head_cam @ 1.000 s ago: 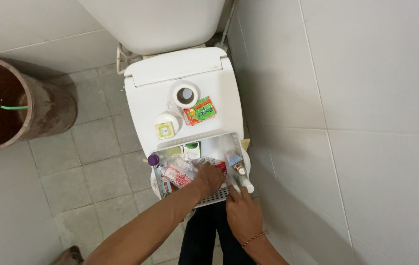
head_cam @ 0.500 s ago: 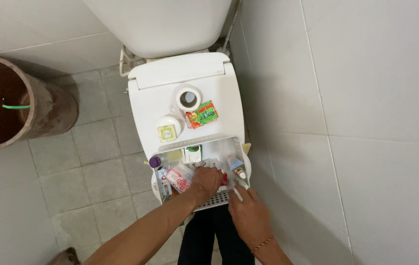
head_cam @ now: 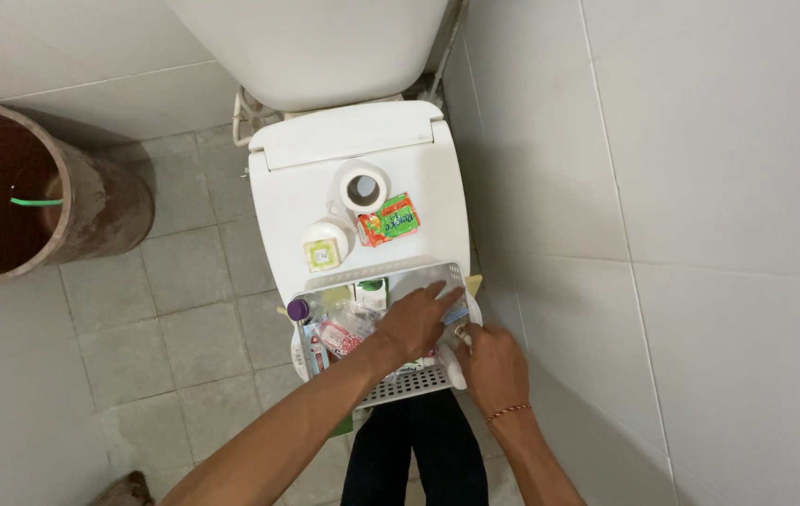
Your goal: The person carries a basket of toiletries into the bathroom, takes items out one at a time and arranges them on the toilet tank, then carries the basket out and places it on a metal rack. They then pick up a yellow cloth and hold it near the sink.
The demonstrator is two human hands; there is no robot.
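A white slotted basket (head_cam: 411, 385) rests on the closed white toilet lid (head_cam: 353, 150), near its front edge. It holds several toiletries: a purple-capped bottle (head_cam: 299, 310), a crinkled red and white packet (head_cam: 336, 338) and a small green and white box (head_cam: 371, 292). My left hand (head_cam: 416, 319) reaches into the basket's right half, palm down, fingers spread over the items. Just to its right, at the basket's right rim, my right hand (head_cam: 494, 367) is curled around a white bottle (head_cam: 457, 371).
On the lid behind the basket stand a toilet paper roll (head_cam: 362, 188), a green and orange packet (head_cam: 388, 220) and a round white jar (head_cam: 325, 245). A brown bucket (head_cam: 91, 201) stands left on grey floor tiles. A tiled wall runs close on the right.
My left hand has slid to the right across the basket, towards its far right corner. My right hand stays at the right rim.
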